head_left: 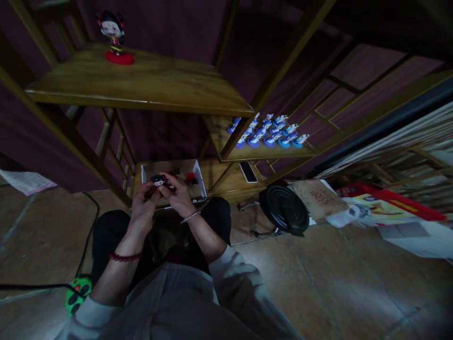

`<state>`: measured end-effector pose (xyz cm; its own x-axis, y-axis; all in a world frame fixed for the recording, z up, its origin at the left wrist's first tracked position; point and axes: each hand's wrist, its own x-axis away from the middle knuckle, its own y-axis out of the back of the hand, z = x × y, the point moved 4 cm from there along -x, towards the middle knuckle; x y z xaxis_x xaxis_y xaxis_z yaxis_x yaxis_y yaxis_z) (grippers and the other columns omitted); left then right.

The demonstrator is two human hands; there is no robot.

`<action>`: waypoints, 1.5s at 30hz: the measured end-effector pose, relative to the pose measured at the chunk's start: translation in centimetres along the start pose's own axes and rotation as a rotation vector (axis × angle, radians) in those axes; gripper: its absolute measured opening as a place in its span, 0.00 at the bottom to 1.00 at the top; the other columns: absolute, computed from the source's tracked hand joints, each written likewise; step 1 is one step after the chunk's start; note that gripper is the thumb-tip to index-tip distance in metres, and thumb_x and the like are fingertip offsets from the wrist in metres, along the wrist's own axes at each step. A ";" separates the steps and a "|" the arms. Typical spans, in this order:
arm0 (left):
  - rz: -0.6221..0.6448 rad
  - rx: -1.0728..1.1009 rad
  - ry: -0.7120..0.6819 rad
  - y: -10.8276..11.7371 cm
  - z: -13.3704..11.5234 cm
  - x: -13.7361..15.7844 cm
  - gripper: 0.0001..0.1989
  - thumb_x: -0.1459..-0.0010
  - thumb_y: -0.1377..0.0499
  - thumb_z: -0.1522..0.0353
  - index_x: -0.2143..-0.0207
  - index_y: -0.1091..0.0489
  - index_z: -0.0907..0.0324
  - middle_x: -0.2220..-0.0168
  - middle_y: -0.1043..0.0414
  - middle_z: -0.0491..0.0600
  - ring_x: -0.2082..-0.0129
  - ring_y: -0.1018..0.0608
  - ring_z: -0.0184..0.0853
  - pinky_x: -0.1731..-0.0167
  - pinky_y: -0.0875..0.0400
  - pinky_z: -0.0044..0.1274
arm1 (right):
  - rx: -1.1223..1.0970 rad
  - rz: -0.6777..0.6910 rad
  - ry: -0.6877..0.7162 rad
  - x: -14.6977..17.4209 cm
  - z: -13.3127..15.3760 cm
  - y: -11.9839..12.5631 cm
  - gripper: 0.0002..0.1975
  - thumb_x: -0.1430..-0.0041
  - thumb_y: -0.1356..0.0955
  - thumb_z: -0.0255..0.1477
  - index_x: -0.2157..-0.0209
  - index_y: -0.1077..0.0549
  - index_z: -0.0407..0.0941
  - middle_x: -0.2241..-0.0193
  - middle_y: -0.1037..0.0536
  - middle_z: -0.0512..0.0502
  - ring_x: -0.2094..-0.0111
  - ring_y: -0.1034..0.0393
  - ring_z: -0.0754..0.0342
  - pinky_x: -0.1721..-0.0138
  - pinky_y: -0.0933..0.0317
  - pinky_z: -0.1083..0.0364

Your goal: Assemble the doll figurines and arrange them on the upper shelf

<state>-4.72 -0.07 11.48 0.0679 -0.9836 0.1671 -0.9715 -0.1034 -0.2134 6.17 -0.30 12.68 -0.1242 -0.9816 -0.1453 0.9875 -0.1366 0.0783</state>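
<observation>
Both my hands hold one small figurine (158, 181) with black hair and a pale face, above a white box on the low shelf. My left hand (143, 203) grips it from the left, fingers curled round its lower part. From the other side, my right hand (179, 194) closes on it with thumb and fingers. Beneath them, the open white box (200, 177) contains more dark and red pieces, partly hidden by my hands. A similar figurine (112, 33) stands upright on a red base (119, 58) on the upper shelf.
Several blue and white figurines (272, 132) stand in rows on the middle shelf (230, 153). A phone (248, 172) lies on the low shelf. To the right are a black round stool (284, 208) and a red box (392, 200). A green power strip (78, 293) with cables lies at left.
</observation>
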 end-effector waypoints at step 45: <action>-0.038 0.044 0.036 -2.5 -1.2 0.6 0.11 0.61 0.39 0.67 0.72 0.31 0.60 0.76 0.29 0.44 0.76 0.28 0.29 0.73 0.33 0.22 | -0.001 -0.008 -0.032 -0.8 -0.6 2.2 0.18 0.49 0.32 0.35 0.54 0.30 0.51 0.61 0.23 0.51 0.61 0.28 0.56 0.60 0.33 0.57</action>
<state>-2.53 -0.19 13.22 0.0959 -0.9730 0.2099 -0.9573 -0.1479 -0.2482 8.46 0.26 12.40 -0.1349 -0.9843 -0.1142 0.9867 -0.1440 0.0759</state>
